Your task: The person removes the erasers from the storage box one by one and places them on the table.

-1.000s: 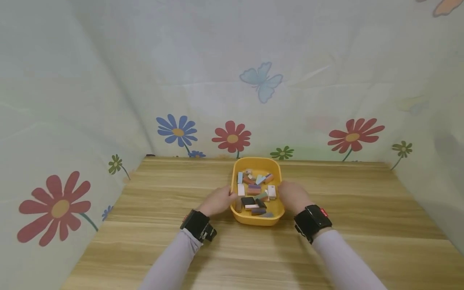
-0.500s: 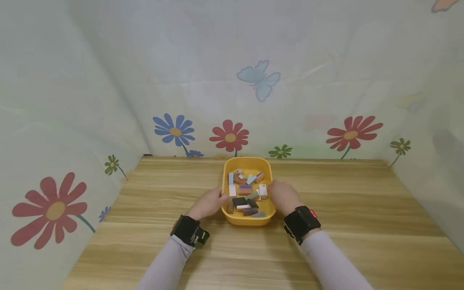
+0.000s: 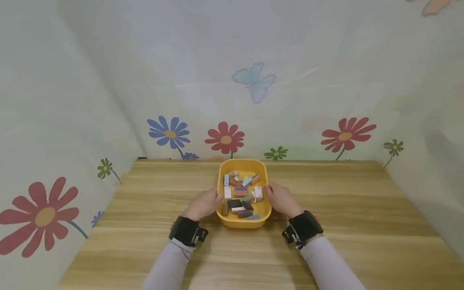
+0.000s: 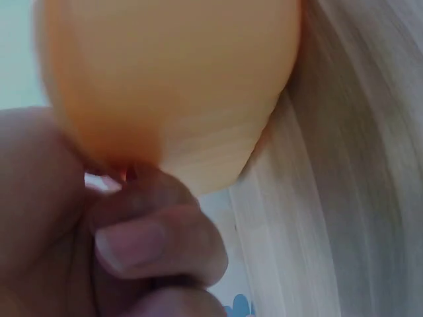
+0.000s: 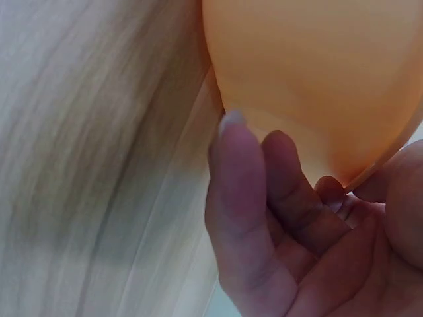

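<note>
At a wood-grain table [image 3: 344, 197] before flowered sheeting [image 3: 308, 52], left hand [image 3: 204, 204] and right hand [image 3: 284, 200] grip a yellow bin [image 3: 243, 223].

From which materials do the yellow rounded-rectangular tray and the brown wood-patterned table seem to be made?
The yellow rounded-rectangular tray: probably plastic, smooth, softly shiny; its wall looks moulded in one piece. The brown wood-patterned table: wood or laminate, fairly matte; it shows long grain bands, real or printed.
</note>
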### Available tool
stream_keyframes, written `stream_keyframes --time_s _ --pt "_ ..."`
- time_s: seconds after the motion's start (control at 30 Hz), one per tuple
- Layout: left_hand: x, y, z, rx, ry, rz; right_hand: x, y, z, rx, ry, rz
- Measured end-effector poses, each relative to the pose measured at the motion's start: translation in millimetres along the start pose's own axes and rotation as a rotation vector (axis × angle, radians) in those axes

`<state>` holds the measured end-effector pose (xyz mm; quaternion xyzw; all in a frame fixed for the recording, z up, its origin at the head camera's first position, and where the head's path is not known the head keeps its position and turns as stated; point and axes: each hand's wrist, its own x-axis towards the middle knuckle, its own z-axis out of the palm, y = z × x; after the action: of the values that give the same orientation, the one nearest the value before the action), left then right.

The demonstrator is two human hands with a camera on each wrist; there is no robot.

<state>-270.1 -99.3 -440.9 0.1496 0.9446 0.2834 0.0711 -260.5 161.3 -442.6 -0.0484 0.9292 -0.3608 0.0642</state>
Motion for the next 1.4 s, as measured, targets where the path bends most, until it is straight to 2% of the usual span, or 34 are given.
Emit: stream_keyframes --time_s 0.07,0.17,0.3,0.5,0.6,0.7,0.83,0.93,1.03,1.1,1.23,1.4 --pt "0.6 -0.2 0.4 0.039 0.028 -0.027 2 -1 0.8 0.014 -0.006 -0.011" --pt "3.5 -0.6 3.1 0.070 0.069 -0.050 3 0 -0.5 -0.031 0.016 -0.048" --pt "8.5 -2.6 8.1 0.048 0.123 -0.073 4 1 -3.4 -0.121 0.045 -0.076" --pt "6.5 -7.8 17.9 0.069 0.204 -0.014 6 0 -8.2 -0.299 0.068 -0.130" --pt "2.0 -9.6 20.5 0.069 0.216 0.005 7 -7 -12.8 -0.387 0.085 -0.217" --pt "0.9 -9.6 20.0 0.063 0.218 0.011 7 -18 -17.9 -0.428 0.082 -0.358" --pt "5.7 -7.7 18.2 0.056 0.211 0.008 5 -33 -20.1 -0.453 0.000 -0.542" --pt "9.3 -6.9 17.6 0.056 0.197 -0.002 3 -42 -15.1 -0.418 -0.133 -0.606" --pt "10.9 -6.7 17.2 0.062 0.191 -0.006 3 -46 -5.2 -0.368 -0.248 -0.607" --pt "10.9 -6.1 16.9 0.055 0.187 -0.013 3 -46 1.8 -0.370 -0.291 -0.585" --pt "9.6 -4.9 17.2 0.041 0.176 -0.033 6 -42 15.0 -0.406 -0.326 -0.566" --pt "8.9 -5.4 14.5 0.050 0.165 -0.023 12 -39 22.5 -0.377 -0.296 -0.609"
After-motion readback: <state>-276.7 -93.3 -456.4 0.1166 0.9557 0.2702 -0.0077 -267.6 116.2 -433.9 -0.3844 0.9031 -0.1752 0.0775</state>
